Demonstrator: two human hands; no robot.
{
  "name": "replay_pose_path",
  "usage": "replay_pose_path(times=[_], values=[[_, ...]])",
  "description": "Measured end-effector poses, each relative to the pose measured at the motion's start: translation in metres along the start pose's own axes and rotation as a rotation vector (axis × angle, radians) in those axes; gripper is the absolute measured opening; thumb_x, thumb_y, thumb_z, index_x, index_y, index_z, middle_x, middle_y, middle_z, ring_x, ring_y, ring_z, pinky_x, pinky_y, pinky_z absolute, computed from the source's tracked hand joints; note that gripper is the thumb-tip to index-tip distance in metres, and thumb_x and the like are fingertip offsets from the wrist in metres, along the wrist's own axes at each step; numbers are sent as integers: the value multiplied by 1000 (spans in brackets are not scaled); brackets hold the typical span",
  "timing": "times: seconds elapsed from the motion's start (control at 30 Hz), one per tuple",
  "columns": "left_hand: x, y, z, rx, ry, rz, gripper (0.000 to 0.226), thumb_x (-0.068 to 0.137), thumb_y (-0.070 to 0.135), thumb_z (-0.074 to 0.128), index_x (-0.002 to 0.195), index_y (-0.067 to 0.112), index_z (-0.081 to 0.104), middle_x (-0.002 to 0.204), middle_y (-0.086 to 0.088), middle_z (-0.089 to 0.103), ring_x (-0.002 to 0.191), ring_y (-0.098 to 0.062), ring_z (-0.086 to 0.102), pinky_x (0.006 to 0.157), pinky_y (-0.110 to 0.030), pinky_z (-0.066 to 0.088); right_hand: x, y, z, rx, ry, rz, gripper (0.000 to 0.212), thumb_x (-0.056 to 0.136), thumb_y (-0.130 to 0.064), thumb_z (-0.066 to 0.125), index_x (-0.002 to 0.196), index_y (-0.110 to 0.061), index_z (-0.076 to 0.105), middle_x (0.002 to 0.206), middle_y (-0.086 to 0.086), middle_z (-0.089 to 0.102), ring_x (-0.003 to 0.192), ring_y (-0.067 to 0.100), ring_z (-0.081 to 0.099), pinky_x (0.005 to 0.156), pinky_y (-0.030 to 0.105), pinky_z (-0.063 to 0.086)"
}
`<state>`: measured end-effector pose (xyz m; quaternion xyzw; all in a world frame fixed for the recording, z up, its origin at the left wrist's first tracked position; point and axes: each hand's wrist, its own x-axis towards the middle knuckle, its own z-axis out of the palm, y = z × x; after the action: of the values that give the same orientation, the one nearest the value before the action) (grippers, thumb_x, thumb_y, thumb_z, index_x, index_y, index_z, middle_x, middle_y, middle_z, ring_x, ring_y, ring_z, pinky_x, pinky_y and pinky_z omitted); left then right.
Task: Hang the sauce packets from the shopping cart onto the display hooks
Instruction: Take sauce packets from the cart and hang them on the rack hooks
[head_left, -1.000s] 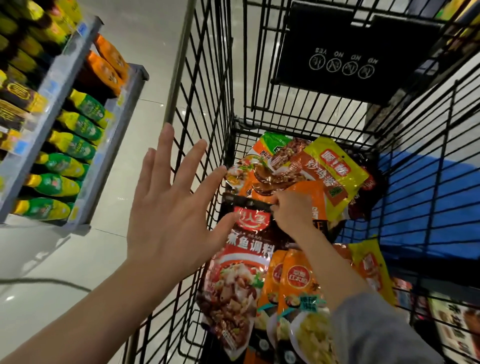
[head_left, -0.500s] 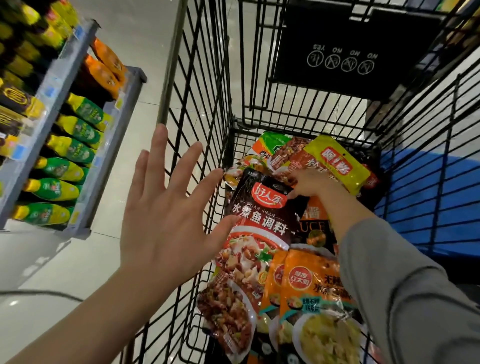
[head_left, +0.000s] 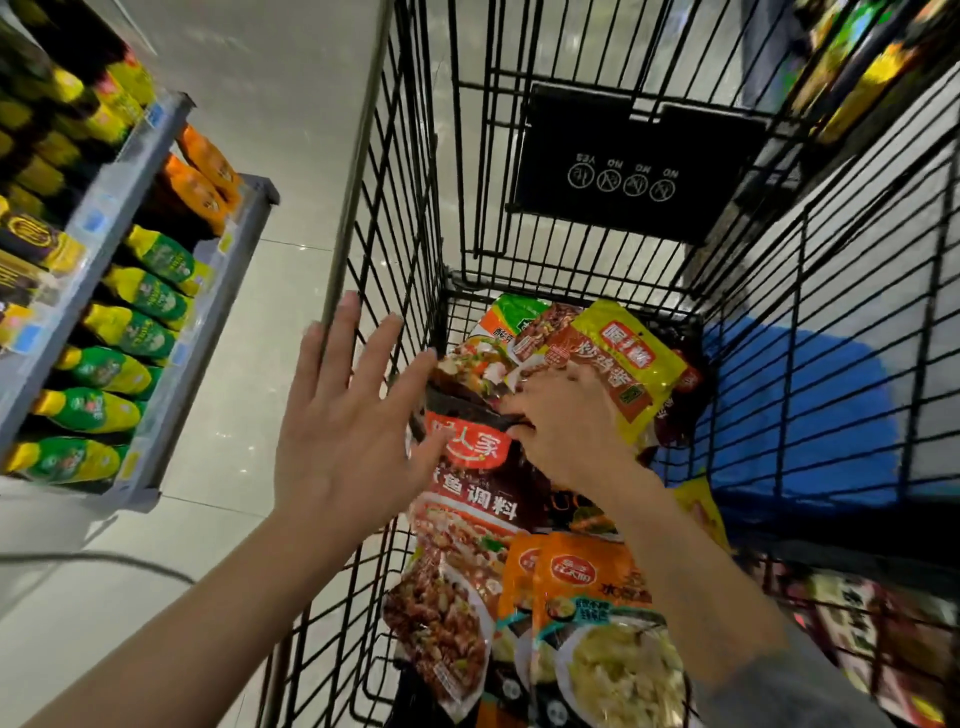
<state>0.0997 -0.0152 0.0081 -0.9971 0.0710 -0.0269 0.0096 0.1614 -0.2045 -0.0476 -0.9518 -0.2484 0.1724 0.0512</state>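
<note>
Dark packet (head_left: 475, 467) is pinched at its top by the right hand (head_left: 563, 421); left hand (head_left: 343, 415) spread, empty.
Inside the cart (head_left: 415, 208), the grip was just retaken; lifting is judged next.

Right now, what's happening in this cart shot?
A person is leaning over a black wire shopping cart that holds a heap of sauce packets. The right hand is down inside the cart, fingers curled on the top edge of a dark red packet. The left hand is spread open, fingers straight, at the cart's left wall, holding nothing. Nothing has been lifted clear of the cart. A shelf of bottles stands to the left; no display hooks are in view.
</note>
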Motion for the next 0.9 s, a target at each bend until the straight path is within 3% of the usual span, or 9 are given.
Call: replay_pose_path(times=[0.1,0.17,0.23,0.3,0.37,0.53,0.67,0.77,0.9], values=[[-18,15,19,-70,-2,223,59,82,43,57,136,22,46,142,-10,46,139,-29,26,113,-51,14,-40,-16,-14,28,223,-109,10,81,-26,67,90,-22,68,91,-4,65,93,19,59,99,46,30],[-34,29,32,-150,-9,259,52,85,39,50,134,22,44,130,-7,57,127,-27,45,111,-50,19,-60,-9,-12,99,293,-112,7,71,-18,70,77,-22,69,82,-3,66,85,13,57,90,42,32],[-41,36,40,-242,-3,207,40,86,33,46,124,23,51,114,-4,65,108,-26,60,106,-47,32,-74,4,-6,199,254,-43,13,72,-18,65,82,-20,71,88,-1,68,88,13,53,86,35,28],[-42,40,46,-334,-4,181,36,80,21,58,117,19,56,107,-7,67,95,-29,64,89,-42,49,-82,13,5,293,237,62,12,82,-15,62,90,-17,72,92,1,65,91,20,57,90,33,25],[-40,43,54,-364,-24,144,32,79,18,58,110,12,65,102,-11,68,89,-32,65,76,-39,55,-86,15,15,379,231,162,12,87,-14,61,93,-17,71,92,-1,61,92,20,55,96,34,24],[-23,56,61,-368,-178,100,50,81,38,35,108,12,67,96,-11,66,86,-34,59,75,-41,51,-92,20,20,260,323,176,17,86,-27,65,101,-21,70,106,-4,67,105,17,57,95,33,21],[-19,56,74,-369,-69,74,25,81,11,63,105,6,68,91,-14,65,81,-35,57,68,-39,50,-111,44,29,172,288,442,47,81,-48,65,122,-28,57,125,-5,53,121,19,45,105,44,25],[-16,59,82,-379,-47,83,28,78,5,69,106,6,67,93,-15,65,82,-35,57,71,-41,50,-123,49,34,483,300,542,61,79,-37,72,133,-25,45,134,-1,39,123,20,41,100,38,39],[-15,63,81,-389,-20,88,29,82,11,69,110,6,65,95,-14,65,86,-36,57,75,-43,51,-118,44,27,650,298,466,61,85,-18,67,137,-29,36,137,-7,29,122,9,35,92,18,32]])
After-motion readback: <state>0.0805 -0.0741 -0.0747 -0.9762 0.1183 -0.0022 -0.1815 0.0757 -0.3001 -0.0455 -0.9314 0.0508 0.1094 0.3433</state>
